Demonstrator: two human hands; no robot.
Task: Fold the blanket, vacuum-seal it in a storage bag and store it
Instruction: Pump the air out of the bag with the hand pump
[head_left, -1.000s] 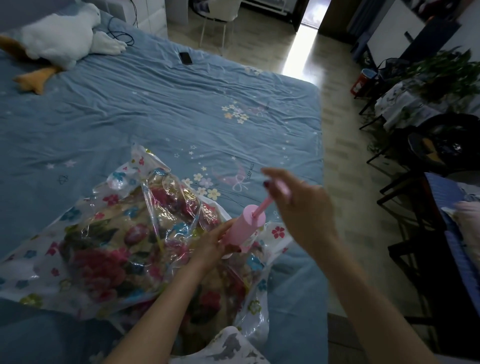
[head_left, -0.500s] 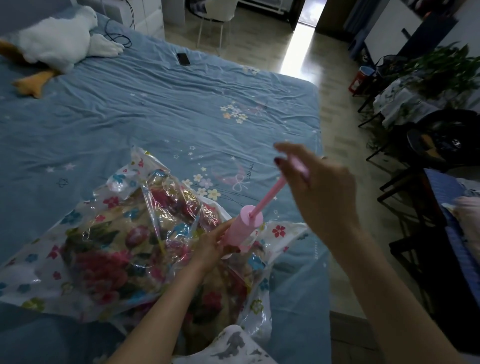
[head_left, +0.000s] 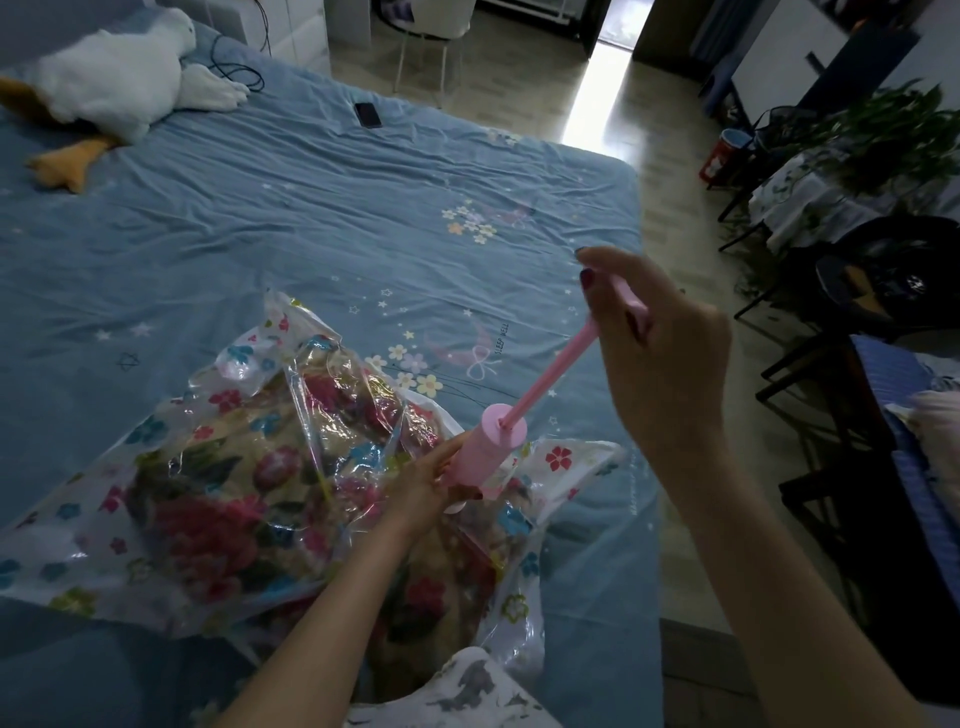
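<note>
Pink hand pump stands tilted on the clear flower-printed storage bag, which lies on the blue bed with the floral blanket inside. Left hand grips the pump's barrel near its base. Right hand is curled round the plunger handle, its rod drawn far out of the barrel. Farther up the bed lie a white plush goose and a dark phone.

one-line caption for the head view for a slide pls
Right hand draws out the pink hand pump plunger while the left hand steadies its barrel on the storage bag.
</note>
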